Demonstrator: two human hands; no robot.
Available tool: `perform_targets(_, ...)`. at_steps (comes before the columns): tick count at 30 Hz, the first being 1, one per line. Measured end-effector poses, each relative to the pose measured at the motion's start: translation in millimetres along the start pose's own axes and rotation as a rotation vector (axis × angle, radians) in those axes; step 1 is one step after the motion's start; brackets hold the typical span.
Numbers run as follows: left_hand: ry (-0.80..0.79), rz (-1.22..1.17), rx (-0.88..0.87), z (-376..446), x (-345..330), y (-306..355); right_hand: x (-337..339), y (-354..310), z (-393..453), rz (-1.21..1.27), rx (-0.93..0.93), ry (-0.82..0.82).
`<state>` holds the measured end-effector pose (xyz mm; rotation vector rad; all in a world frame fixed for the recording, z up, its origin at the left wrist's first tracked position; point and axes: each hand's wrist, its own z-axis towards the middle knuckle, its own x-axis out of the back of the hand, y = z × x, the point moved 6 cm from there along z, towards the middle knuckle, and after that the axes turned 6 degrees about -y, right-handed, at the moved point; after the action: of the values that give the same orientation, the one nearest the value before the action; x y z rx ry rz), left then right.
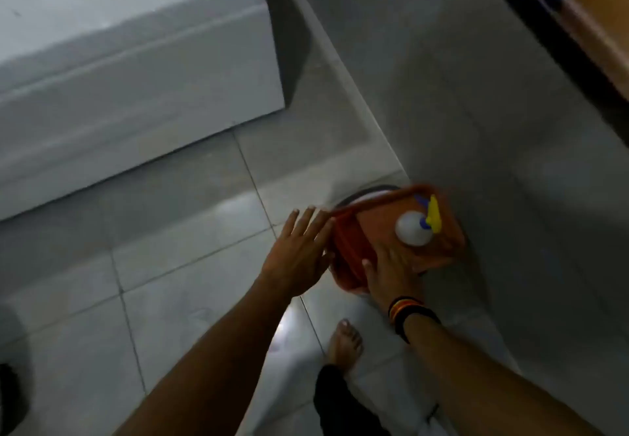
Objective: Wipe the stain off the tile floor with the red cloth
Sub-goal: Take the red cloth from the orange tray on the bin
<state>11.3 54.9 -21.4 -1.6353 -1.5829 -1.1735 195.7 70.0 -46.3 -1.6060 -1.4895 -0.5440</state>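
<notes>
A red-orange bucket [343,251] with a thin handle [374,200] stands on the grey tile floor [177,265] against the wall. Inside it are a white spray bottle [412,229] with a yellow and blue nozzle and red-orange material that may be the cloth; blur keeps me from telling them apart. My left hand [296,251] is flat and spread against the bucket's left side. My right hand [391,272], with dark bands at the wrist, reaches into the bucket below the bottle. Its grip is unclear. I see no distinct stain on the tiles.
A large white unit [136,71] fills the upper left and stands on the floor. A grey wall [476,95] runs down the right side. A dark round edge [364,192] shows behind the bucket. My bare foot [343,343] is below the bucket.
</notes>
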Motion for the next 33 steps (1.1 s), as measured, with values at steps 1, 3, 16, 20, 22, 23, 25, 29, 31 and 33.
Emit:
perform_targets(1,-0.044,0.012,-0.019,19.7,-21.5,6.6,-17.2,18.6,12.3,0.035,-0.037,-0.012)
perform_targets(3,-0.103,0.0,-0.036,59.1,-60.2,12.9,-51.8,50.9,36.2,0.072,-0.11,-0.038)
perform_targets(16,-0.129,0.516,-0.257,199.4,-136.0,30.6,-126.9,91.8,110.2,0.158,-0.33,-0.017)
perform_targets(20,-0.131,0.31,-0.108,180.3,-116.6,16.5,-113.4,77.5,93.0,0.507,-0.294,0.023)
perform_targets(22,-0.067,0.086,-0.08,146.0,-98.4,-5.7,-102.1,62.9,74.0,0.641,-0.301,0.061)
perform_targets(23,-0.022,0.024,-0.077,122.0,-87.9,-17.3,-95.8,54.0,63.8,0.691,-0.297,0.095)
perform_targets(25,0.023,-0.079,-0.088,70.2,-78.8,-36.6,-85.4,36.5,43.9,0.746,-0.263,0.154)
perform_targets(29,-0.047,-0.346,0.069,-36.8,-113.5,-76.7,-84.8,-24.5,12.4,0.721,-0.124,0.157)
perform_targets(31,-0.105,-0.444,0.194,-95.8,-151.6,-95.4,-107.5,-59.9,-0.8,0.688,-0.07,0.122)
perform_targets(33,-0.147,-0.579,0.288,-149.5,-200.6,-105.7,-147.6,-91.6,-10.7,0.623,-0.037,0.071)
